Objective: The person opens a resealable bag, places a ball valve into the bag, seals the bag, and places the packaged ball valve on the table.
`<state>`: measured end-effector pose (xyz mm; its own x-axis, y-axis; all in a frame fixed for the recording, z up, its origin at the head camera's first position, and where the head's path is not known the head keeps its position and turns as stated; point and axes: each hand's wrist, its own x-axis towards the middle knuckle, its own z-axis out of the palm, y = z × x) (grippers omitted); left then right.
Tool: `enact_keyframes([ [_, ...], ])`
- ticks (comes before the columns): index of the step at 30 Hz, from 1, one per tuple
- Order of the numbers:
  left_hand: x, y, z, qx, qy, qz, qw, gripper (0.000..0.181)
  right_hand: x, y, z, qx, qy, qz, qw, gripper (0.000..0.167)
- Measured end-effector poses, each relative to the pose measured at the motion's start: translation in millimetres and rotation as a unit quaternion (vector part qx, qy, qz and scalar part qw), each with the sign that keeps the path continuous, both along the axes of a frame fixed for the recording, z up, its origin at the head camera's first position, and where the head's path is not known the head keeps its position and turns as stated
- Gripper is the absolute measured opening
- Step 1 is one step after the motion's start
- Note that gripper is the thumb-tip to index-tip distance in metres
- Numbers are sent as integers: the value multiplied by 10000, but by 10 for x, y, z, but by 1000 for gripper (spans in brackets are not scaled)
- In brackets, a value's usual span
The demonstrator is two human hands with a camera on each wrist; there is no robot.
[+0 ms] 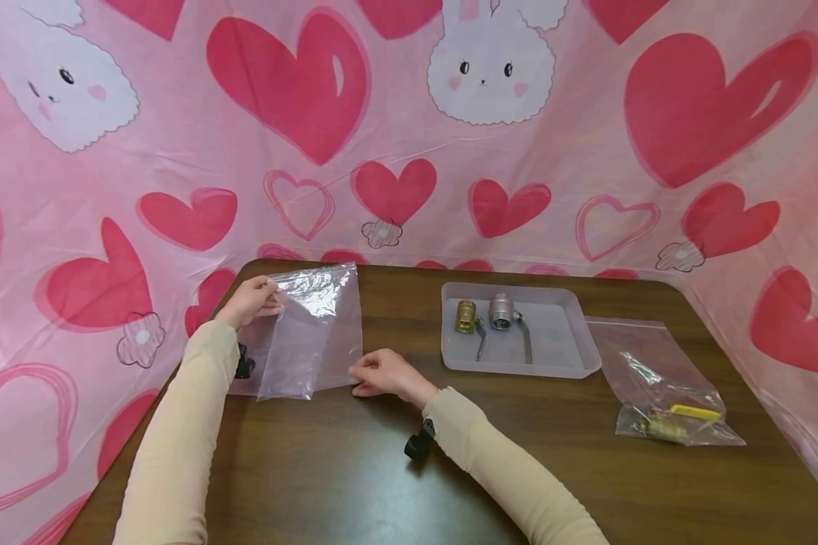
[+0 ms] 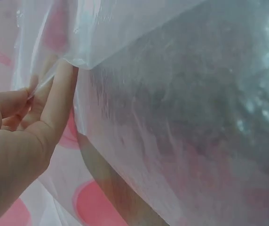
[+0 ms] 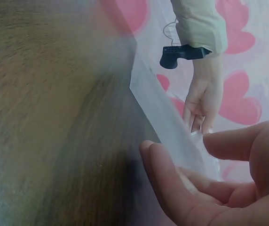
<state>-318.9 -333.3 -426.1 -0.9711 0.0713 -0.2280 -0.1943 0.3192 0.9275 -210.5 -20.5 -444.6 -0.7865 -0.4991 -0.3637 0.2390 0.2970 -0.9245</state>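
Note:
At the left of the table, clear zip bags (image 1: 337, 325) seem to overlap; whether they are two bags or one folded bag I cannot tell. My left hand (image 1: 251, 301) pinches the plastic near its upper left edge, and the left wrist view shows thumb and fingers (image 2: 61, 99) on the thin film. Close to the lower right corner is my right hand (image 1: 390, 375). In the right wrist view its thumb and fingers (image 3: 160, 165) are apart, with the film (image 3: 165, 120) behind them. Whether a fingertip touches the film is unclear.
A translucent tray (image 1: 559, 356) holds a brass valve (image 1: 466, 316) and a silver valve (image 1: 501, 312), both with metal levers. Right of it lies a zip bag (image 1: 641, 356) containing a brass piece (image 1: 664, 430) and a yellow handle (image 1: 695, 412). A heart-patterned curtain (image 1: 409, 129) borders the wooden table (image 1: 354, 469).

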Motion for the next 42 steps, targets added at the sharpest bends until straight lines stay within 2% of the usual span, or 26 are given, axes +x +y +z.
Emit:
enact_keyframes([
  [6,9,20,-9,297,84,-104,9995,19,11,82,-12,-160,47,-62,9998,16],
  [11,44,42,-8,523,-34,-172,9985,36,50,177,-20,-160,155,44,9997,16],
  [16,65,83,-14,1140,-105,-260,9931,20,119,301,-41,-102,280,183,9994,16],
  [20,83,126,-2,1582,-161,-488,9861,14,173,409,-47,-40,386,310,9988,17],
  [24,113,194,26,1855,-172,-823,9790,18,234,524,-25,125,621,498,9967,16],
  [28,156,295,33,2054,-81,-1368,9690,25,299,658,-10,407,1011,750,9912,14],
  [31,197,398,36,2034,8,-1854,9614,28,350,756,2,526,1187,865,9878,13],
  [36,277,611,43,1893,141,-2551,9481,31,435,900,44,600,1365,801,9856,12],
  [39,335,756,54,1736,171,-2788,9444,31,475,985,74,694,1735,724,9797,13],
  [42,400,901,70,1560,129,-2877,9448,27,500,1066,92,772,2109,578,9727,14],
])
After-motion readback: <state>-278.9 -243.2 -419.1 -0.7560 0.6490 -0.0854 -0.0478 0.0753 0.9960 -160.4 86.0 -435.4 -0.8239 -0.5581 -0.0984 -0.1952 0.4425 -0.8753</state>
